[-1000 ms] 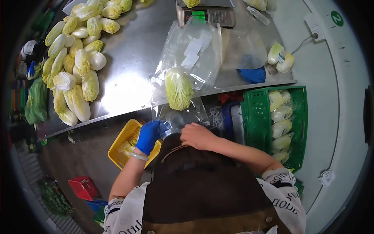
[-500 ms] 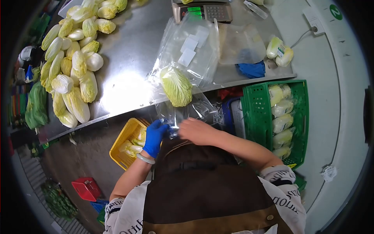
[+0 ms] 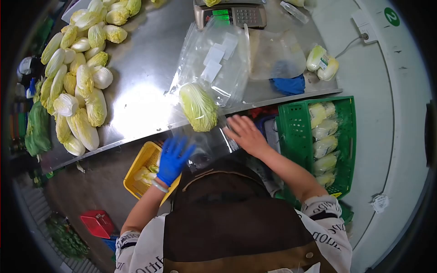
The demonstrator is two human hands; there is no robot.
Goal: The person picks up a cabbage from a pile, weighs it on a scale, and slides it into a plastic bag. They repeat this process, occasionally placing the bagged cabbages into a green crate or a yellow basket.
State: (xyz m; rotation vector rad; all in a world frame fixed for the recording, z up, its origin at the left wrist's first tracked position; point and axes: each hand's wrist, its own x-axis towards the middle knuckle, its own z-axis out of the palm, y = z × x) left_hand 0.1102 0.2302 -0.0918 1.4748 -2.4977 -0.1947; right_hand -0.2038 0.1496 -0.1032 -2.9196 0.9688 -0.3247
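Note:
A cabbage (image 3: 198, 107) lies at the front edge of the metal table, inside a clear plastic bag whose loose end (image 3: 207, 150) hangs down over the edge toward the apron. My left hand (image 3: 174, 159), in a blue glove, is just left of the hanging plastic with its fingers spread. Bare, my right hand (image 3: 245, 133) is at the right side of the plastic, fingers apart. Neither hand grips anything. Behind the cabbage is a stack of clear bags (image 3: 227, 59) with white labels (image 3: 211, 70) on it.
Many cabbages (image 3: 84, 82) are piled at the table's left. A scale (image 3: 234, 16) stands at the back. Below the table are a yellow basket (image 3: 132, 175) at left and a green crate (image 3: 296, 148) of wrapped cabbages at right. A blue cloth-like item (image 3: 289, 85) lies near the edge.
My hands have moved apart and their fingers have opened, off the plastic they were bunched around. The bag's end now hangs looser and spread out.

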